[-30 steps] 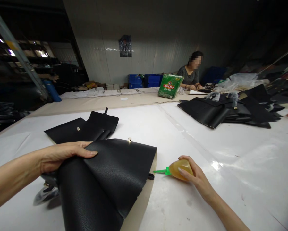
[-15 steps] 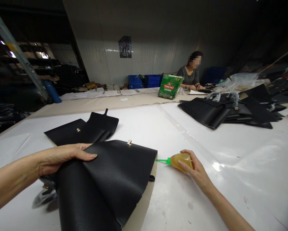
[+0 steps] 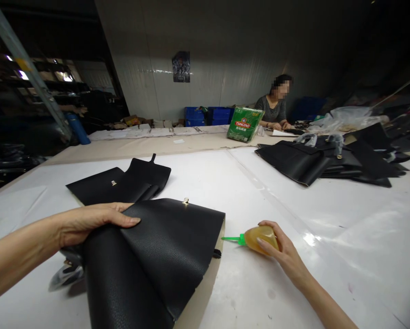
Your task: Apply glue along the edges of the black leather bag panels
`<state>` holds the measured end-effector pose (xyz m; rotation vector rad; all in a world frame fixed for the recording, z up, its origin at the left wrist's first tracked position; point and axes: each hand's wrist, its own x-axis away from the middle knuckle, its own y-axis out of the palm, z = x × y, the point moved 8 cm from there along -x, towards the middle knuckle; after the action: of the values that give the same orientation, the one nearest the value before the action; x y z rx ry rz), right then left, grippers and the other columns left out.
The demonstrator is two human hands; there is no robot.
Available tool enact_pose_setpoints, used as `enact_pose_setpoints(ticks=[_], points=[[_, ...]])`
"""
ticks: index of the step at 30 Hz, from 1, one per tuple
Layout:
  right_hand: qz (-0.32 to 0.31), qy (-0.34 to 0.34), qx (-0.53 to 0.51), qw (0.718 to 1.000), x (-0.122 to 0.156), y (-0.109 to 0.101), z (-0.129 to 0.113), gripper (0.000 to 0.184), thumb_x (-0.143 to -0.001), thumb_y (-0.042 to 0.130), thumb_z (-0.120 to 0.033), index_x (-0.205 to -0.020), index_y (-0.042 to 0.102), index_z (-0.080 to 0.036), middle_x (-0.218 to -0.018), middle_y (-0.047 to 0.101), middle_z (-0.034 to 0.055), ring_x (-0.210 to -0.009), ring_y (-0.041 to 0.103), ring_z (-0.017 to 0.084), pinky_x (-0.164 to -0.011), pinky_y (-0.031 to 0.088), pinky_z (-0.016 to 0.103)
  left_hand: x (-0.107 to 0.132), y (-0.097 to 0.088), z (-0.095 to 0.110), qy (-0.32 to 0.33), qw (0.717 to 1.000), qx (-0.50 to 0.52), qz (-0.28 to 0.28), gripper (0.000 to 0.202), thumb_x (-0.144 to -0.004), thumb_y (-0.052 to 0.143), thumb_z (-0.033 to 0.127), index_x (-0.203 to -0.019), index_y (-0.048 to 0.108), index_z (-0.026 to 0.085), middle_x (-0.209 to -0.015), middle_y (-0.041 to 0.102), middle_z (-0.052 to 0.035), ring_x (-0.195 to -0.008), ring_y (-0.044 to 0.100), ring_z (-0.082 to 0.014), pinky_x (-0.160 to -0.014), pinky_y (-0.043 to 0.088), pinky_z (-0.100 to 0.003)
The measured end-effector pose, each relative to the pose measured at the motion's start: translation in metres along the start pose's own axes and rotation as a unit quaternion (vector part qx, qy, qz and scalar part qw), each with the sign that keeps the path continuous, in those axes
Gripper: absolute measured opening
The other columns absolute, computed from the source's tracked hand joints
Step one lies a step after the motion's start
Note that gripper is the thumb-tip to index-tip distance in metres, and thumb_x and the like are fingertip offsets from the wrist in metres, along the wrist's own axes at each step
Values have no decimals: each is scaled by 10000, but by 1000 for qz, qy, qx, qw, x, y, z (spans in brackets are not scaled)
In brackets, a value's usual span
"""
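Note:
My left hand [image 3: 88,221] lies with fingers stretched over the folded top of a black leather bag piece [image 3: 157,256] with a small gold clasp, holding it down on the white table [image 3: 294,274]. My right hand [image 3: 283,253] is wrapped round an amber squeeze bottle [image 3: 258,237] of glue. Its green nozzle points left and ends just short of the piece's right edge. A second black leather piece [image 3: 123,183] lies flat just beyond the first.
A pile of black leather pieces [image 3: 328,162] sits at the right. Across the table a seated person [image 3: 275,107] works beside a green Tsingtao pack [image 3: 244,123]. Blue crates [image 3: 205,114] stand by the back wall. A blue bottle [image 3: 78,129] stands at the far left.
The right hand with the glue bottle shifted slightly away and then back toward me. The left hand stays on the leather piece.

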<state>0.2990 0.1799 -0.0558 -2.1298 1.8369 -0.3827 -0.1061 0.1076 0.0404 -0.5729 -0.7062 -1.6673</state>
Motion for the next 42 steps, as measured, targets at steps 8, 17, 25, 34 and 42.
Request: enact_pose_setpoints(ticks=[8,17,25,34,42], points=[[40,-1,24,999,-2,-5,-3,416,-800,567,-533,-1120,459,-291,-1066,561,29,-854,582,228,-750,473,342,-1,-1,-1,1,1000,8,1,644,-748,696,201,-1337,444,135,-1104,696,-177,-982,666,-329,-944,470,-489],[53,35,-54,996,32,6,-6,440,-748,574,-557,-1065,478,-267,-983,617,33,-844,615,255,-730,491,347,7,5,1,-3,1000,7,26,638,-704,739,211,-1285,489,131,-1038,718,-161,-992,659,-341,-901,508,-466],[64,61,-61,994,47,7,-4,449,-746,580,-573,-1071,484,-278,-979,625,37,-851,616,260,-731,490,353,5,3,-11,0,1000,23,6,621,-735,709,203,-1301,468,117,-1040,712,-178,-953,674,-333,-923,476,-502],[103,77,-81,988,57,2,5,467,-767,565,-579,-1110,466,-278,-960,622,28,-864,610,261,-744,493,346,6,5,-12,4,999,35,7,599,-752,693,220,-1300,471,122,-1043,709,-186,-961,666,-356,-956,431,-555],[72,69,-40,994,63,8,-2,458,-765,561,-583,-1097,459,-285,-962,635,21,-834,629,253,-733,497,330,3,2,-13,5,999,34,20,528,-731,710,230,-1225,544,148,-996,725,-154,-931,677,-350,-932,456,-542]])
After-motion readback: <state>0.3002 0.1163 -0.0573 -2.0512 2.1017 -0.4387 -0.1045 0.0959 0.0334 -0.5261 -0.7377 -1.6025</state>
